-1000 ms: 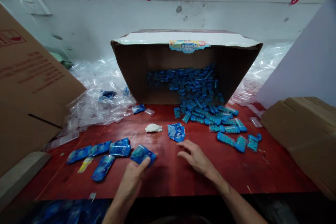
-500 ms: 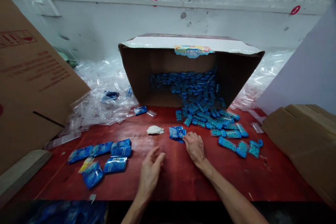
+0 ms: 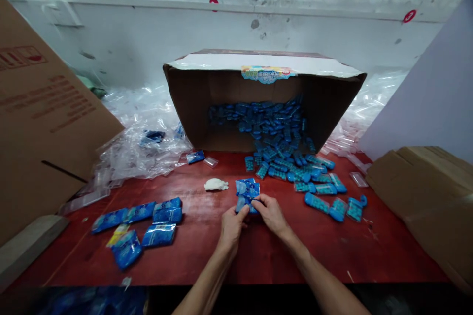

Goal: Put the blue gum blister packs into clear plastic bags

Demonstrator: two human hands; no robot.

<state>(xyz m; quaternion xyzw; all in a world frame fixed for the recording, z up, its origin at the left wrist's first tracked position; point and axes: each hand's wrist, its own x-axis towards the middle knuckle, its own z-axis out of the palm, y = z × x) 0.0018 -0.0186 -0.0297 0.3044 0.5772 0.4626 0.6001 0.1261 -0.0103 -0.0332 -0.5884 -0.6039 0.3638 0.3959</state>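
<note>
Between my two hands is a small blue packet, pinched from both sides just above the red table. My left hand is closed on its left edge, thumb on top. The fingers of my right hand grip its right edge. Directly behind it, more blue packets lie on the table, partly overlapped by the held one. A crumpled white wad rests to the left of them. Several small clear containers with blue caps and blue pellets lie to the right of my right hand.
An open cardboard box lies on its side, blue-capped containers spilling out. Filled blue packets are spread at left. Clear plastic sleeves pile up behind them. Cartons stand at left and right on the red table.
My left hand has moved right and up to the packet and closed on it. My right hand has drawn one packet slightly toward me from the others.
</note>
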